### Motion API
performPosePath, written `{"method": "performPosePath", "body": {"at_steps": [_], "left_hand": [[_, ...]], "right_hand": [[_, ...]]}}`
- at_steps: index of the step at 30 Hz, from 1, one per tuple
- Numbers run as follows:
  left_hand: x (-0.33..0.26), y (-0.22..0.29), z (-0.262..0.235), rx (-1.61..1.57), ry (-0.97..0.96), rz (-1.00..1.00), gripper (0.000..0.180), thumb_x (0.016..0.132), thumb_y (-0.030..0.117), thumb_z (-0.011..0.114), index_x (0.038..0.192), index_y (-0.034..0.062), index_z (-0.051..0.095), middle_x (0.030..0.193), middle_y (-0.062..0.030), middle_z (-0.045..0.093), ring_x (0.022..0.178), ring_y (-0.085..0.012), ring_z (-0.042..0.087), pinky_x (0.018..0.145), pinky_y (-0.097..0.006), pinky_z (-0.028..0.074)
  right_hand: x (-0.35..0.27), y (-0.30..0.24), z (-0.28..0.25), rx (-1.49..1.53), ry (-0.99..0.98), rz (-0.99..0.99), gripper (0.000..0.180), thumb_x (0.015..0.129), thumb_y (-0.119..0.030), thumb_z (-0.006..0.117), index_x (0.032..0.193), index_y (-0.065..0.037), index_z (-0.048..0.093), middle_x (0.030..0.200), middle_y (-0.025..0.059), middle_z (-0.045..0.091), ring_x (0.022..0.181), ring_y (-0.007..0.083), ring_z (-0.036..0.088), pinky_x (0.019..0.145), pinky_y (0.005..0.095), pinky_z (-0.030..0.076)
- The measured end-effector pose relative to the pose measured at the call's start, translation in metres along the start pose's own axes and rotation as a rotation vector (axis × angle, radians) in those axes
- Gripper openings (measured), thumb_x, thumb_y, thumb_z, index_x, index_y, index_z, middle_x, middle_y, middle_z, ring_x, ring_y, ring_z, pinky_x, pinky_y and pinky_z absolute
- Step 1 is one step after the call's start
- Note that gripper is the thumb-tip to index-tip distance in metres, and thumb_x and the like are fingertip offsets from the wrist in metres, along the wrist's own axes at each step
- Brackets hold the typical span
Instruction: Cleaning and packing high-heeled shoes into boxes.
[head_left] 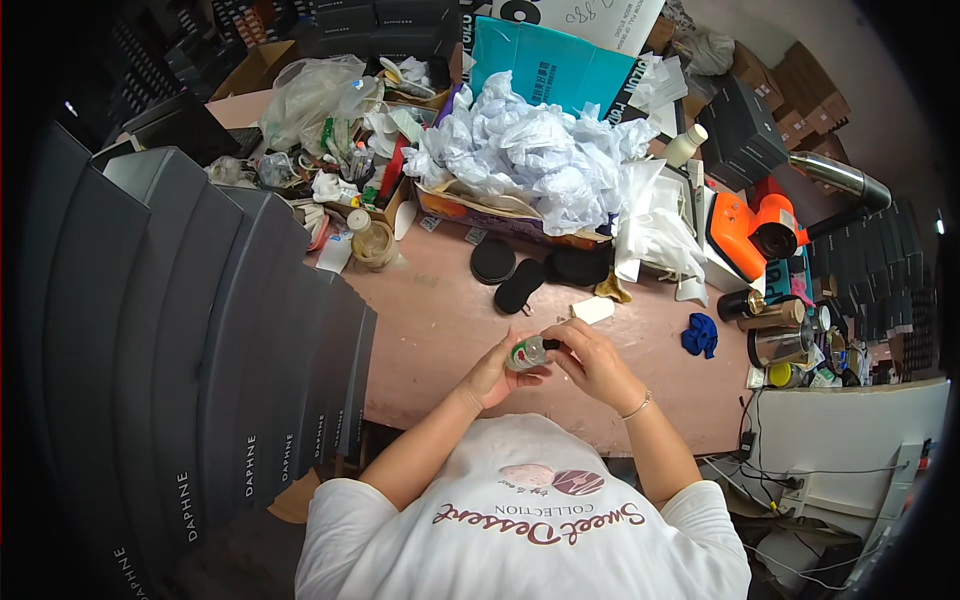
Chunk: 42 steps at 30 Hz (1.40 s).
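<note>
A small clear bottle point(524, 354) with a green label lies tilted in my left hand point(489, 373), its fingers closed around it. My right hand point(603, 370) pinches the dark cap point(550, 345) at the bottle's right end. Whether the cap is loose or seated cannot be made out. Just beyond my hands sit a white block point(593, 310), a tan scrap of cloth point(613, 288) and several black pads, among them a round one point(492, 261) and an oblong one point(519, 286).
Dark shoe boxes point(225, 330) stack high along the left. Crumpled white paper point(535, 150) fills a box at the back, beside a jar point(371, 240). A blue cloth point(699, 335) lies right of my hands, near an orange heat gun point(775, 228) and several bottles and cans.
</note>
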<state>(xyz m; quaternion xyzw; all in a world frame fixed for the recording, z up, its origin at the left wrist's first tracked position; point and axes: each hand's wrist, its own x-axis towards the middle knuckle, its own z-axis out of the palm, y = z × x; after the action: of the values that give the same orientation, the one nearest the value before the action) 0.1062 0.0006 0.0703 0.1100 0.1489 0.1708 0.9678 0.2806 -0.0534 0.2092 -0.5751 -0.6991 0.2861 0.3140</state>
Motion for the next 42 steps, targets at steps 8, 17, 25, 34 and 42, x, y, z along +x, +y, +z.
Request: {"method": "performPosePath", "body": {"at_steps": [8, 17, 25, 34, 42], "left_hand": [[0.003, -0.007, 0.005, 0.027, 0.316, 0.152, 0.034, 0.091, 0.048, 0.053, 0.1, 0.0154, 0.056, 0.081, -0.0004, 0.059, 0.068, -0.0121, 0.056, 0.056, -0.023, 0.043], [0.039, 0.072, -0.062, -0.006, 0.428, -0.142, 0.032, 0.089, 0.047, 0.05, 0.084, 0.0162, 0.056, 0.065, -0.0012, 0.053, 0.043, -0.0098, 0.038, 0.037, -0.022, 0.023], [0.076, 0.12, -0.088, 0.001, 0.542, 0.037, 0.034, 0.089, 0.051, 0.054, 0.087, 0.0171, 0.055, 0.068, 0.001, 0.054, 0.046, -0.0106, 0.041, 0.039, -0.022, 0.024], [0.085, 0.111, -0.11, 0.025, 0.63, 0.143, 0.039, 0.089, 0.052, 0.055, 0.09, 0.0134, 0.054, 0.069, -0.0044, 0.055, 0.048, -0.0109, 0.044, 0.038, -0.02, 0.026], [0.075, 0.105, -0.118, -0.14, 0.568, 0.046, 0.037, 0.089, 0.05, 0.053, 0.084, 0.0136, 0.055, 0.065, -0.0061, 0.054, 0.045, -0.0106, 0.039, 0.037, -0.021, 0.025]], "right_hand": [[0.009, 0.015, 0.012, -0.061, -0.065, -0.084, 0.027, 0.077, 0.001, 0.064, 0.103, -0.003, 0.059, 0.091, 0.0137, 0.059, 0.084, 0.0328, 0.059, 0.072, 0.0391, 0.049], [0.111, 0.059, 0.039, -0.236, -0.297, -0.342, 0.023, 0.076, -0.003, 0.063, 0.099, -0.006, 0.06, 0.092, 0.0103, 0.059, 0.088, 0.0293, 0.059, 0.074, 0.0369, 0.05], [0.169, 0.113, 0.054, -0.23, -0.272, -0.315, 0.026, 0.076, -0.003, 0.062, 0.102, -0.004, 0.061, 0.092, 0.0127, 0.06, 0.087, 0.031, 0.06, 0.076, 0.0373, 0.05], [0.183, 0.129, 0.057, -0.157, -0.17, -0.248, 0.028, 0.075, 0.002, 0.064, 0.102, -0.002, 0.06, 0.093, 0.0147, 0.06, 0.087, 0.0328, 0.06, 0.077, 0.0386, 0.05], [0.168, 0.2, 0.101, -0.515, -0.19, -0.096, 0.02, 0.076, -0.012, 0.067, 0.095, -0.008, 0.063, 0.093, 0.0067, 0.061, 0.088, 0.0263, 0.059, 0.073, 0.0387, 0.046]]}}
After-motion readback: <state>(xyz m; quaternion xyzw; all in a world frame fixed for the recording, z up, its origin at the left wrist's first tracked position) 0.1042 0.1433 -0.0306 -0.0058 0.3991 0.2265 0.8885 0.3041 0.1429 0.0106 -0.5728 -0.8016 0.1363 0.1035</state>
